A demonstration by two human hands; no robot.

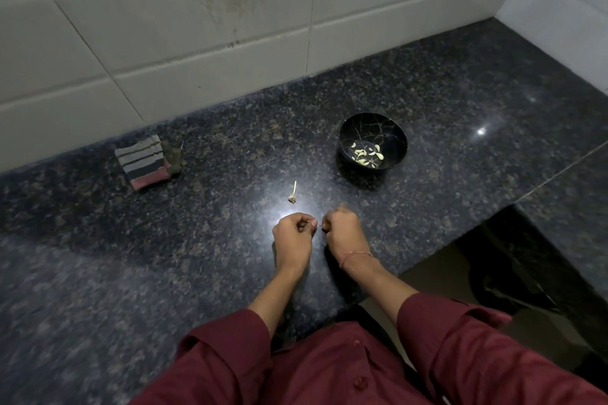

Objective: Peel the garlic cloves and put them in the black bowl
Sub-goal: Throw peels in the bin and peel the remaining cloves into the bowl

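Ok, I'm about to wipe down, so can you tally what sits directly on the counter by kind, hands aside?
Black bowl: 1
Striped cloth: 1
Greenish lump beside the cloth: 1
Bare garlic stem: 1
Total: 4

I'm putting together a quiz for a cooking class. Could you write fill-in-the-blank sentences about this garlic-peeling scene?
1. The peeled cloves lie in the ____ bowl.
2. The striped cloth lies to the bowl's ____.
3. The bare garlic stem rests on the dark granite ____.
4. The left hand and right hand have ____ fingers.
Missing words: black; left; counter; curled.
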